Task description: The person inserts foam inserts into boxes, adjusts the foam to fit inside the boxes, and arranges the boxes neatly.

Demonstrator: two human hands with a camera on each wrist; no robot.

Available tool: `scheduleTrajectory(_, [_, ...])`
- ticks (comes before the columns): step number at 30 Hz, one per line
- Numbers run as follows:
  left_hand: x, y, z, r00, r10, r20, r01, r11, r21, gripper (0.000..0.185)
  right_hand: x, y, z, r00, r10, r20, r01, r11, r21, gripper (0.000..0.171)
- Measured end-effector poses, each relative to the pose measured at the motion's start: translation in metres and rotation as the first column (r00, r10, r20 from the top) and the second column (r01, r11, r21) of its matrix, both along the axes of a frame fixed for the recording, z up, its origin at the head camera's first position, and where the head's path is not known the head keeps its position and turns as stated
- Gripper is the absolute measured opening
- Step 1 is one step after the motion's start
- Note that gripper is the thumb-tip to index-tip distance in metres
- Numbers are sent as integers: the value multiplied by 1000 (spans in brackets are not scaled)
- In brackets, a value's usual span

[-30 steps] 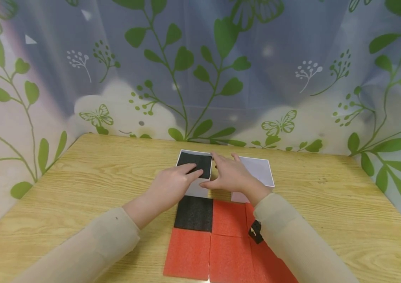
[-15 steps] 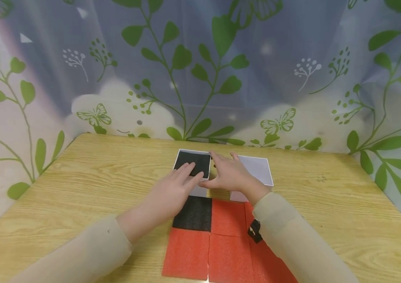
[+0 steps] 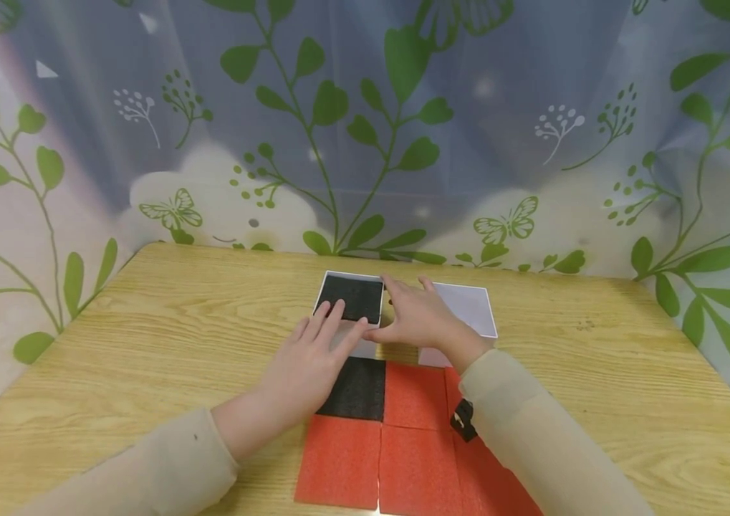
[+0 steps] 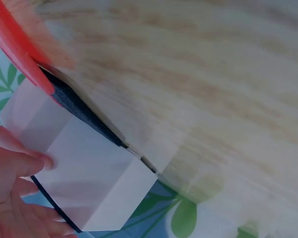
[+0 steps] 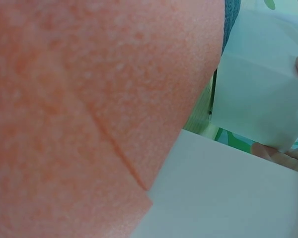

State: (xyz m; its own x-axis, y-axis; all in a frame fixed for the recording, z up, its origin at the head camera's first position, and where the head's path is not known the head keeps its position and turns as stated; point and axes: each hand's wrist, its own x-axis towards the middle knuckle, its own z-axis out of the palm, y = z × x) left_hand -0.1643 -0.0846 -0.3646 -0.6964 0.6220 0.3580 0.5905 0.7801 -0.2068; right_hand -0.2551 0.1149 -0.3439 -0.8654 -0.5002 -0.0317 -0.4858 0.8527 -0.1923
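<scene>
At the back of the wooden table stands a white open box (image 3: 352, 273) with a black felt square (image 3: 353, 295) lying in its top, level with the rim. My left hand (image 3: 309, 362) reaches over the box's near side, its fingers straight and slightly spread, the fingertips at the near edge of the felt. With thumb and fingers spanning the box's right side, my right hand (image 3: 419, 312) grips it at the near and far corners. The left wrist view shows the box's white near face (image 4: 89, 168) beside the left hand (image 4: 10, 193).
A second white box (image 3: 471, 304) stands to the right, partly behind the right hand. In front lie another black felt square (image 3: 361, 394) and several red felt squares (image 3: 342, 459). A small black piece (image 3: 464, 421) rests beside the right sleeve. A patterned curtain (image 3: 365, 143) hangs behind the table.
My left hand has drawn back toward me off the felt, its fingers straightening and uncovering more of the black square. The right hand keeps its hold on the box.
</scene>
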Motion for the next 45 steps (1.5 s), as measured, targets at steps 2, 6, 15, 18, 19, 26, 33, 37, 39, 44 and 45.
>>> scheduleTrajectory(2, [0, 0, 0, 1000, 8, 1, -8, 1000, -7, 59, 0, 0, 0, 1000, 0, -1, 0, 1000, 0, 105])
scheduleTrajectory(6, [1, 0, 0, 1000, 11, 4, -11, 1000, -4, 59, 0, -1, 0, 1000, 1, -2, -1, 1000, -2, 105])
scheduleTrajectory(15, [0, 2, -1, 1000, 11, 16, -12, 1000, 15, 62, 1, 0, 0, 1000, 0, -4, 0, 1000, -3, 104])
scheduleTrajectory(18, [-1, 2, -2, 1000, 5, 1, -5, 1000, 27, 62, 1, 0, 1, 1000, -3, -3, 3, 1000, 0, 104])
scheduleTrajectory(19, [-1, 2, -3, 1000, 3, -5, -3, 1000, 31, 62, 1, 0, 1, 1000, -4, -2, 4, 1000, 1, 104])
scheduleTrajectory(26, [-3, 2, -4, 1000, 21, 16, -22, 999, 44, 59, 2, -1, 2, 1000, -4, -4, 4, 1000, 0, 104])
scheduleTrajectory(33, [-4, 3, -3, 1000, 21, 3, -21, 998, 54, 56, 1, 0, 1, 1000, 1, -6, -1, 1000, -12, 104])
scheduleTrajectory(37, [-7, 3, 1, 1000, 15, -11, -15, 998, 58, 54, 1, -1, 1, 1000, 4, -4, -4, 1000, -15, 105])
scheduleTrajectory(39, [-9, 5, 6, 1000, 9, -11, -8, 998, 61, 54, 1, -1, 1, 1000, 3, -1, -3, 1000, -18, 105])
scheduleTrajectory(44, [-14, 10, 19, 1000, -29, 8, 28, 996, 79, 46, 1, 0, 2, 1000, -2, 4, 2, 1000, -21, 105])
scheduleTrajectory(45, [-14, 10, 21, 999, -35, 20, 33, 996, 80, 44, 1, 0, 1, 1000, -1, 5, 2, 1000, -19, 105])
